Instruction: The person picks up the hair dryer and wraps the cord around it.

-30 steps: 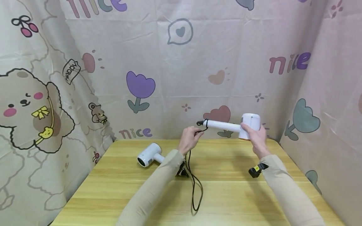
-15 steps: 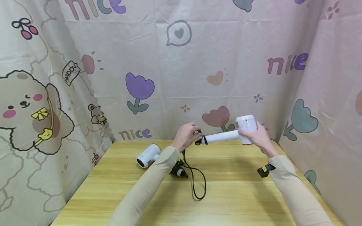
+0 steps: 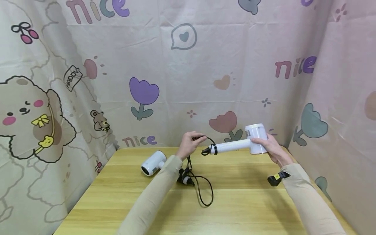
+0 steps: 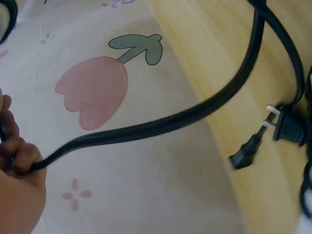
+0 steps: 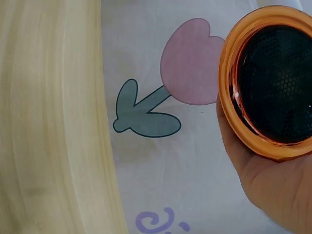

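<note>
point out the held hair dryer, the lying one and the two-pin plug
Held hair dryer [image 3: 234,146]: head view, on its white handle
Lying hair dryer [image 3: 154,162]: head view, on its barrel
Two-pin plug [image 4: 291,126]: left wrist view, black body

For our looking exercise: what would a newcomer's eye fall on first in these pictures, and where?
Probably the white hair dryer, held up over the table by the right hand, while the left hand pinches a black cord. Next, a second white dryer lying on the table at the left. Then the big winking bear on the curtain, far left.
</note>
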{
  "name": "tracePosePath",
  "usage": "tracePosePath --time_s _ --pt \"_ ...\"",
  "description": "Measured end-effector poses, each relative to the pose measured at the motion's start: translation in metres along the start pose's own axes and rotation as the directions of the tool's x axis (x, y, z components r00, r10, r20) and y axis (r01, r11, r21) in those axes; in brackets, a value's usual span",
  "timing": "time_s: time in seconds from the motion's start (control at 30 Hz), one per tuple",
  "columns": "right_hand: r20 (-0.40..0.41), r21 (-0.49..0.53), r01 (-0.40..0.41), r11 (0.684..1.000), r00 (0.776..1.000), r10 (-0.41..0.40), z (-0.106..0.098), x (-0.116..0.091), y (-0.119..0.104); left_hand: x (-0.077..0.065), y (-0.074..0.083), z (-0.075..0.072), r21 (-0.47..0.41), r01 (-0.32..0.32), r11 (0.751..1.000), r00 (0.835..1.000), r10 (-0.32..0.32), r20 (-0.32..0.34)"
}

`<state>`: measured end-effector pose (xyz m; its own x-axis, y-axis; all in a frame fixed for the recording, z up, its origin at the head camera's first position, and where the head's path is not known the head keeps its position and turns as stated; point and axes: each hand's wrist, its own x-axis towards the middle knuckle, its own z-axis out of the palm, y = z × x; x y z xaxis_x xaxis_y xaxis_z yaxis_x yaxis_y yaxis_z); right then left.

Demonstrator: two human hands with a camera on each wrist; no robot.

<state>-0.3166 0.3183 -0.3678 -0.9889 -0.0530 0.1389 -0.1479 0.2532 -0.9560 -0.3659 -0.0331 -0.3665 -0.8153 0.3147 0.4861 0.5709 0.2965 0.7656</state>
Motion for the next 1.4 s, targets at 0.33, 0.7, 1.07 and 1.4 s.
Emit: tracePosePath --time_s 0.33,0.7,1.07,1.4 --pt "0.002 0.242 -0.061 0.968 0.998 0.062 0.004 -0.004 0.0 -0.012 -0.031 0.014 -0.074 0.171 0.983 0.985 -0.169 0.021" --pt "-0.209 0.285 -0.083 0.955 0.967 0.146 0.019 -0.003 -0.013 -0.024 -0.019 0.037 0.309 -0.088 0.947 0.994 0.065 0.082" --pt "-0.372 -0.068 -0.017 0.998 0.928 -0.01 0.023 -0.001 -0.015 -0.026 -0.002 0.037 0.533 -0.323 0.782 0.946 0.283 0.158" --pt "-0.24 -0.364 0.036 0.931 0.962 -0.131 0.012 0.0 -0.02 -0.021 0.008 0.021 0.667 -0.397 0.631 0.885 0.455 0.096"
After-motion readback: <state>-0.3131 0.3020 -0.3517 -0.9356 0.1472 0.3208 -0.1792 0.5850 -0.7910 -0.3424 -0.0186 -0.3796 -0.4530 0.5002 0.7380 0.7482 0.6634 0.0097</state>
